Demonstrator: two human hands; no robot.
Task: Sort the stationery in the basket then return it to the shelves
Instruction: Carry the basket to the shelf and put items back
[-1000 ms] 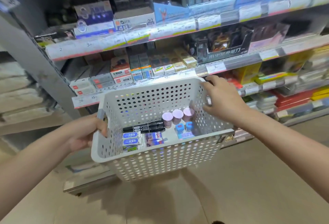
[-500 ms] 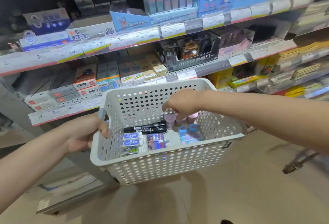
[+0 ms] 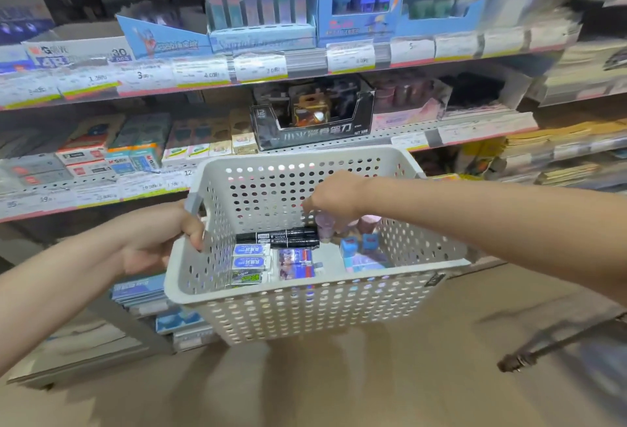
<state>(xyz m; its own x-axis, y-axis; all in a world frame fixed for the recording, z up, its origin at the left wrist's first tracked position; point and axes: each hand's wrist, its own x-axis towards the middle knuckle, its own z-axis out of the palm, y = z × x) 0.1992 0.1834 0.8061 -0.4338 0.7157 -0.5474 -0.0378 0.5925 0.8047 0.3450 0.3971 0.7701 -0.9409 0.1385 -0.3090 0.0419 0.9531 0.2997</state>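
One lilac tube [image 3: 325,225] upright, far-right in basket [image 3: 305,294] | right hand [image 3: 334,194] directly above, pinching its top | left hand [image 3: 159,240] grips basket's left rim.

Matt perforated plastic basket [image 3: 305,311].

White basket [image 3: 305,304], dotted all over with round holes, grey handle [image 3: 194,202] on its edge. Inside, two black markers [image 3: 278,238] with white labels, blue-and-white erasers [image 3: 250,258], a green-and-black one [image 3: 247,278] below them, a purple-blue packet [image 3: 296,263], light blue cubes [image 3: 359,246], pale lilac tubes [image 3: 325,225]. Behind, shelves [image 3: 258,82] edged pink with white, yellow-green-striped price tags [image 3: 261,68], and a black display box [image 3: 314,114]
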